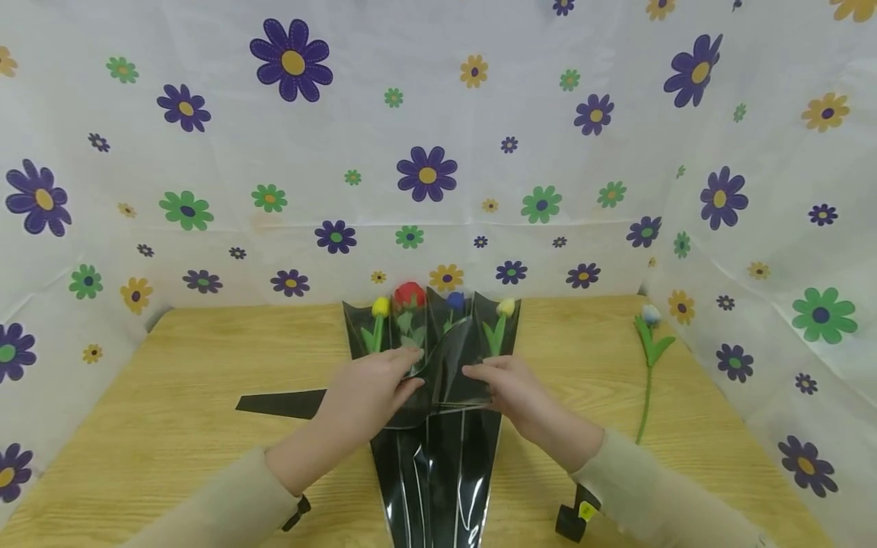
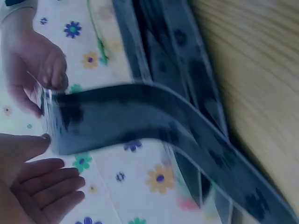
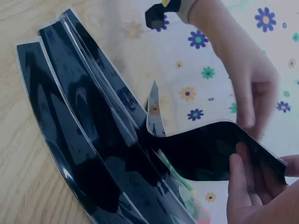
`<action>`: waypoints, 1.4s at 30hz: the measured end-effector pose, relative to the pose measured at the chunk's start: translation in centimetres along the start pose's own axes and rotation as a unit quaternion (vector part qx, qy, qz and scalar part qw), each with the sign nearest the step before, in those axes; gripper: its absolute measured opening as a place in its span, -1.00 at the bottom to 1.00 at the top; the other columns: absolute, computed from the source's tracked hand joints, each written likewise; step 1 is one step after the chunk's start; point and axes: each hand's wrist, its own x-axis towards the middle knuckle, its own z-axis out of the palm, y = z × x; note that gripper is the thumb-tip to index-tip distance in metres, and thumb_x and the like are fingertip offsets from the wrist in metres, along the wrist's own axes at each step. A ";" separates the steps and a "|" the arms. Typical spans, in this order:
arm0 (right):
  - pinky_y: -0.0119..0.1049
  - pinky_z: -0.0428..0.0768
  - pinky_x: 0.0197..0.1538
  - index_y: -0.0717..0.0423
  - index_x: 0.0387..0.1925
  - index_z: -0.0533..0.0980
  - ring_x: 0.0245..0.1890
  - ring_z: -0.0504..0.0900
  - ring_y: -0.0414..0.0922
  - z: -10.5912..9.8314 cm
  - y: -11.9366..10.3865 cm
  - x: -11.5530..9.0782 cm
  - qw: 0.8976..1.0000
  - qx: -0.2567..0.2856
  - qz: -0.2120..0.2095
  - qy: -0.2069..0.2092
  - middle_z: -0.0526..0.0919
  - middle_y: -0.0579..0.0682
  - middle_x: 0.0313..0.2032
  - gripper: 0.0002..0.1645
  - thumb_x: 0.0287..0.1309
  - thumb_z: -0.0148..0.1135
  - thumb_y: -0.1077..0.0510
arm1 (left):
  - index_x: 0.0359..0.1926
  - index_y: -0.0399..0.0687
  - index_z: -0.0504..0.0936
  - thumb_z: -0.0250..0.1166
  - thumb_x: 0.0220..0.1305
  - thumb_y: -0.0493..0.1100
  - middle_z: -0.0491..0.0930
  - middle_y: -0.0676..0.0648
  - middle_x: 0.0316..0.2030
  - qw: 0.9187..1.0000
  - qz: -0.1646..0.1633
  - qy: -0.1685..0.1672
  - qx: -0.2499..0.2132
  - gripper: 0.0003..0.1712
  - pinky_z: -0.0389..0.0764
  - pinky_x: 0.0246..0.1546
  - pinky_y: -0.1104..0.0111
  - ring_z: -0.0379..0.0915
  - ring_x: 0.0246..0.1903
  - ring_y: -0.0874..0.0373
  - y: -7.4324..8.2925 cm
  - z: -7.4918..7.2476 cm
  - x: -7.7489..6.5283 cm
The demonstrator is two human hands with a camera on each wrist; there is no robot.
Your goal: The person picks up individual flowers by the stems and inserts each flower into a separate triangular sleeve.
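Note:
A black wrapping strip [image 1: 281, 403] crosses over black-and-clear flower sleeves [image 1: 445, 464], its end bent upward. My right hand [image 1: 524, 396] pinches that raised end, fingers [image 3: 250, 186] lying against the strip. My left hand [image 1: 366, 396] is at the strip's end too; in the left wrist view its thumb is near the edge and its other fingers [image 2: 56, 186] are extended. At the sleeves' far ends show a yellow tulip [image 1: 380, 307], a red rose [image 1: 409, 295], a blue flower [image 1: 455, 301] and a pale yellow tulip [image 1: 505, 307].
A white-and-blue tulip [image 1: 649, 316] with a green stem lies on the wooden table [image 1: 205, 350] at the right. A white cloth with printed flowers [image 1: 356, 137] stands behind the table and along its sides.

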 end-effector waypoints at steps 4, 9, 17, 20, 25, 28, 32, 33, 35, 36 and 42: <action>-0.27 0.44 -0.13 -0.06 -0.75 0.26 -0.49 0.32 -0.21 0.2 0.1 -0.4 1.000 -0.020 -0.014 -0.009 0.24 -0.25 -0.72 -0.41 0.42 0.21 0.14 | 0.22 -0.10 0.73 0.51 0.35 -0.02 0.79 -0.12 0.13 0.997 -0.006 -0.016 -0.071 -0.51 0.81 -0.03 0.18 0.80 0.06 0.00 1.5 0.5 0.8; -0.33 0.45 -0.16 -0.05 -0.73 0.28 -0.56 0.32 -0.23 0.2 0.2 -0.7 0.999 -0.039 -0.029 -0.020 0.22 -0.24 -0.73 -0.44 0.44 0.18 0.13 | 0.18 -0.08 0.76 0.50 0.36 -0.01 0.83 -0.10 0.04 0.996 0.012 -0.007 -0.093 -0.56 0.82 -0.07 0.21 0.82 -0.02 0.04 2.5 1.2 1.3; -0.34 0.61 -0.13 0.25 -0.49 0.64 -0.39 0.56 -0.26 -0.2 0.3 -0.5 0.992 -0.096 -0.079 -0.002 0.62 -0.19 -0.53 -0.60 0.48 0.23 0.10 | 0.08 -0.04 0.82 0.48 0.38 -0.05 0.87 -0.03 -0.10 0.995 0.016 0.004 -0.097 -0.68 0.82 -0.20 0.27 0.84 -0.19 0.11 2.7 1.8 1.6; -0.31 0.70 -0.06 0.39 -0.16 0.74 -0.18 0.65 -0.21 -0.5 0.5 -0.5 0.988 -0.104 -0.112 0.026 0.81 0.00 -0.23 -0.65 0.46 0.28 0.12 | 0.04 -0.02 0.84 0.47 0.39 -0.03 0.87 -0.02 -0.14 0.996 0.007 0.004 -0.086 -0.71 0.81 -0.25 0.29 0.84 -0.25 0.13 2.6 1.9 1.8; -0.27 0.76 0.02 0.41 -0.01 0.72 -0.08 0.71 -0.18 -0.9 0.8 -0.4 0.984 -0.083 -0.141 0.063 0.81 0.22 0.00 -0.67 0.43 0.31 0.18 | 0.00 -0.01 0.85 0.48 0.38 -0.02 0.88 -0.01 -0.18 0.997 0.000 0.009 -0.078 -0.74 0.81 -0.28 0.27 0.83 -0.28 0.14 2.5 2.0 2.0; -0.23 0.79 0.04 0.44 -0.02 0.72 -0.10 0.73 -0.19 -1.0 1.0 -0.3 0.983 -0.074 -0.150 0.068 0.83 0.24 -0.04 -0.68 0.42 0.32 0.21 | -0.02 -0.01 0.86 0.49 0.37 -0.03 0.88 -0.01 -0.19 0.996 0.004 0.017 -0.082 -0.75 0.81 -0.28 0.26 0.84 -0.27 0.14 2.4 2.2 2.0; -0.21 0.80 0.02 0.45 -0.07 0.73 -0.16 0.72 -0.23 -1.0 1.3 -0.2 0.984 -0.068 -0.149 0.070 0.84 0.15 -0.13 -0.70 0.40 0.35 0.22 | -0.01 0.01 0.86 0.49 0.37 -0.03 0.88 0.00 -0.17 0.996 0.008 0.024 -0.085 -0.75 0.81 -0.28 0.28 0.84 -0.27 0.16 2.2 2.3 1.9; -0.21 0.81 0.02 0.44 -0.09 0.73 -0.18 0.72 -0.23 -1.0 1.3 -0.2 0.984 -0.067 -0.149 0.071 0.84 0.13 -0.16 -0.71 0.40 0.36 0.22 | -0.01 0.01 0.86 0.49 0.36 -0.04 0.88 0.00 -0.17 0.996 0.010 0.026 -0.087 -0.75 0.81 -0.28 0.28 0.84 -0.27 0.16 2.2 2.4 1.8; -0.20 0.81 0.00 0.43 -0.12 0.74 -0.22 0.71 -0.24 -1.0 1.5 -0.3 0.984 -0.064 -0.145 0.075 0.83 0.03 -0.20 -0.73 0.38 0.38 0.22 | -0.01 0.01 0.87 0.50 0.36 -0.05 0.88 0.00 -0.17 0.996 0.013 0.029 -0.089 -0.75 0.80 -0.29 0.29 0.83 -0.29 0.17 2.1 2.4 1.8; -0.20 0.81 0.00 0.43 -0.13 0.74 -0.24 0.71 -0.24 -1.0 1.5 -0.3 0.985 -0.062 -0.143 0.076 0.82 0.01 -0.22 -0.74 0.38 0.38 0.22 | -0.01 0.01 0.87 0.50 0.35 -0.06 0.88 0.00 -0.18 0.995 0.014 0.031 -0.090 -0.76 0.80 -0.29 0.29 0.83 -0.29 0.17 2.1 2.5 1.8; -0.19 0.82 0.03 0.46 -0.09 0.72 -0.33 0.75 -0.25 -1.2 1.9 -0.4 0.989 -0.042 -0.120 0.080 0.79 0.00 -0.20 -0.72 0.40 0.37 0.23 | 0.00 0.00 0.86 0.48 0.37 -0.10 0.88 0.00 -0.16 0.994 0.019 0.040 -0.098 -0.76 0.82 -0.23 0.28 0.84 -0.24 0.15 2.0 2.4 1.9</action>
